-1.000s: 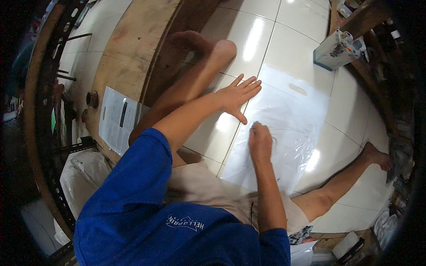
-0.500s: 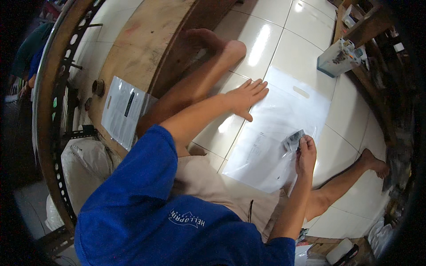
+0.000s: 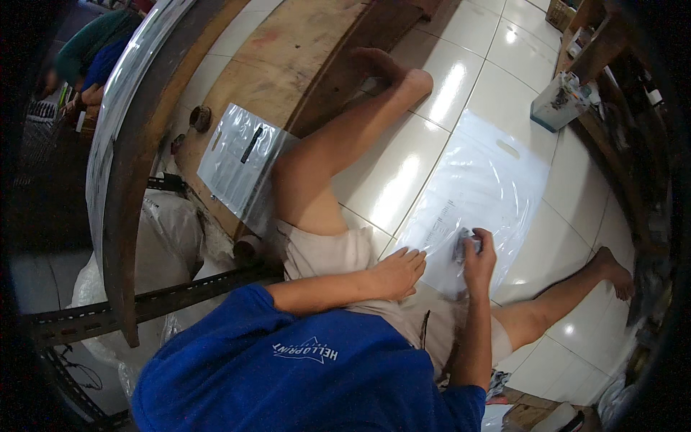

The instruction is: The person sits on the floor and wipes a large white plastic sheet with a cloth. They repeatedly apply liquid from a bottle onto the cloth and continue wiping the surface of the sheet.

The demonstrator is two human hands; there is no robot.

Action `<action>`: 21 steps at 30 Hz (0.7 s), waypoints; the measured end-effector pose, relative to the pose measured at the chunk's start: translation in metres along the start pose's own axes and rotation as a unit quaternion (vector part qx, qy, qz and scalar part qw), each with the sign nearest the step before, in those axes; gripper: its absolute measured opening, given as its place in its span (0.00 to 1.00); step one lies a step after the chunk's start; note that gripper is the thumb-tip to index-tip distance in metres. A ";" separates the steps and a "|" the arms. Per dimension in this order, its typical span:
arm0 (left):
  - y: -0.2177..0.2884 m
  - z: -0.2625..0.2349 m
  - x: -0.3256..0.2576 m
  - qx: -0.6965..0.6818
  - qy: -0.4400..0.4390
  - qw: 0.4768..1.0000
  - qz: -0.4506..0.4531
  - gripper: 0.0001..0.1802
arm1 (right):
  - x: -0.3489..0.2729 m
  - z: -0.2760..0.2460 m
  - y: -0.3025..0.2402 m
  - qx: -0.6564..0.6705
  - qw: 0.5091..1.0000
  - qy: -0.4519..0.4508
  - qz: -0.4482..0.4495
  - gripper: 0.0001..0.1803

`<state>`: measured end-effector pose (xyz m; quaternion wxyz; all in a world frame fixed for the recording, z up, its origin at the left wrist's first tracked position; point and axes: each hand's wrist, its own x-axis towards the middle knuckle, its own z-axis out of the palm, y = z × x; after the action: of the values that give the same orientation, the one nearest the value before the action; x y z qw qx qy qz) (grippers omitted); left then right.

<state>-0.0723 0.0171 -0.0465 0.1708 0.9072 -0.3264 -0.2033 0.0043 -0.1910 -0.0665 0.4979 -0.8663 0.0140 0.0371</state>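
Observation:
A white plastic bag (image 3: 479,187) with a cut-out handle slot at its far end lies flat on the tiled floor before me, small dark print on its near half. My right hand (image 3: 480,263) pinches a small crumpled grey rag (image 3: 461,246) against the bag's near part; the hand hides some of the rag. At the bag's near left corner, my left hand (image 3: 402,273) lies flat, palm down, fingers stretched and holding nothing. Whether its fingertips press on the bag I cannot tell.
A wooden board (image 3: 277,61) on the left bears a clear plastic bag (image 3: 237,165) with a dark strip. A stained plastic container (image 3: 558,104) stands at the far right by wooden shelving (image 3: 612,155). A metal rack frame (image 3: 162,302) runs along my left; another person (image 3: 97,57) is beyond it.
My left hand has drawn back from the bag's far left edge to its near left corner. My right hand has moved slightly left and nearer with the rag. The view has shifted.

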 end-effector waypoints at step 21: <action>0.001 0.059 -0.021 0.109 -0.008 0.992 0.066 0.23 | 0.062 0.054 0.002 -0.153 0.972 -0.060 -0.169 0.04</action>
<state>-0.1163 0.0198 -0.0908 0.0810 0.8953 -0.4070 -0.1618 0.0637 -0.1448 -0.0996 0.3584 -0.9183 -0.1684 0.0063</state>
